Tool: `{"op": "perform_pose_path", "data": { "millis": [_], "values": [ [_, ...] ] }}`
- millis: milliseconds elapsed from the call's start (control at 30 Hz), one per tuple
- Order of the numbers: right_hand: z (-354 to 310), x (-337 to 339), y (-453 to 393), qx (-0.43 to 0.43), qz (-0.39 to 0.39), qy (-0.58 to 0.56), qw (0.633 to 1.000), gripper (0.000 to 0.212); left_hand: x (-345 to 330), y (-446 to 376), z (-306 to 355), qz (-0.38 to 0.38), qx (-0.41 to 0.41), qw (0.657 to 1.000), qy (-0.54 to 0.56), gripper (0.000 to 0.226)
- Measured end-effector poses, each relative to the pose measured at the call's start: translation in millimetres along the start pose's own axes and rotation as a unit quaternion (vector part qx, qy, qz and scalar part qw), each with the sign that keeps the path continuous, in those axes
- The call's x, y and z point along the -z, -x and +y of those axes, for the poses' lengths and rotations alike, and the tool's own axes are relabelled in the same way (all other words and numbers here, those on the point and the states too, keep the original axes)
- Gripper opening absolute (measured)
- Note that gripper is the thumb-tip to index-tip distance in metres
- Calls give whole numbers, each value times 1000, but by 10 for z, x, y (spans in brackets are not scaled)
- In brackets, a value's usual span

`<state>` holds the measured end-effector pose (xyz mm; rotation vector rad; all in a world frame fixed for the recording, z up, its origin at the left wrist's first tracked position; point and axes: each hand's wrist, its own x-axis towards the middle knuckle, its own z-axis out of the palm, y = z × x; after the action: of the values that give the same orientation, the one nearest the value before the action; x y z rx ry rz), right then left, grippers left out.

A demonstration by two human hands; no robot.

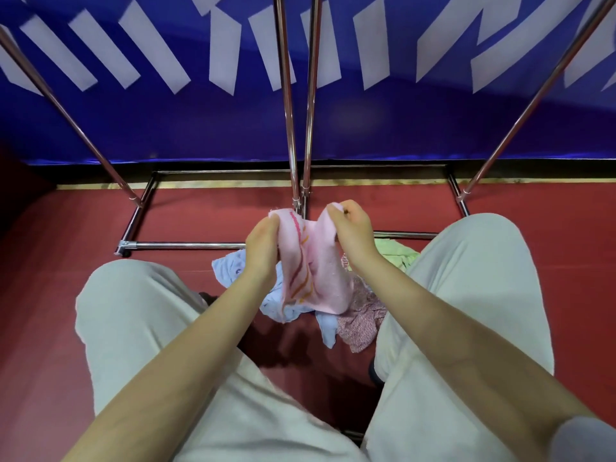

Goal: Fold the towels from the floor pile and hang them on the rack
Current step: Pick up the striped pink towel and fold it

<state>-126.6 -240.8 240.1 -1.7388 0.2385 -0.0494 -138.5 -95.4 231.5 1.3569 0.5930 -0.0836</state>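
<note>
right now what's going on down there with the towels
A person crouches over a pile of towels on the red floor. The left hand and right hand each pinch a top corner of a pink striped towel, which hangs above the pile. The metal rack in front shows no towel.

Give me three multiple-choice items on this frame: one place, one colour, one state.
1. Where is the towel pile?
A. on the floor between the knees
B. on the rack's top bar
C. on the lap

2. What colour is the held towel?
A. green
B. pink with stripes
C. white

3. How is the towel held?
A. by the left hand alone
B. lying on the floor, untouched
C. pinched by both hands near its top edge

Answers: 1 A, the pile lies on the red floor by the rack base. 2 B, pink cloth with red and orange stripes. 3 C, left hand and right hand each pinch a top corner.
</note>
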Motion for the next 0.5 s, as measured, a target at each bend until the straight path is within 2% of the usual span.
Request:
{"op": "perform_pose_path", "data": {
  "millis": [133,267,400,500],
  "values": [
    [-75,-213,55,17,-19,-18,1000,21,-134,108,-37,-43,-43,998,10,27],
    [-126,-339,51,21,-7,-40,999,22,-196,96,-1,-10,-49,998,25,33],
    [-152,-426,56,40,-16,-30,999,24,-238,77,94,-17,-38,996,77,32],
    [-133,-447,28,95,-48,24,994,27,-233,38,153,-19,-10,991,134,24]
  ]
}}
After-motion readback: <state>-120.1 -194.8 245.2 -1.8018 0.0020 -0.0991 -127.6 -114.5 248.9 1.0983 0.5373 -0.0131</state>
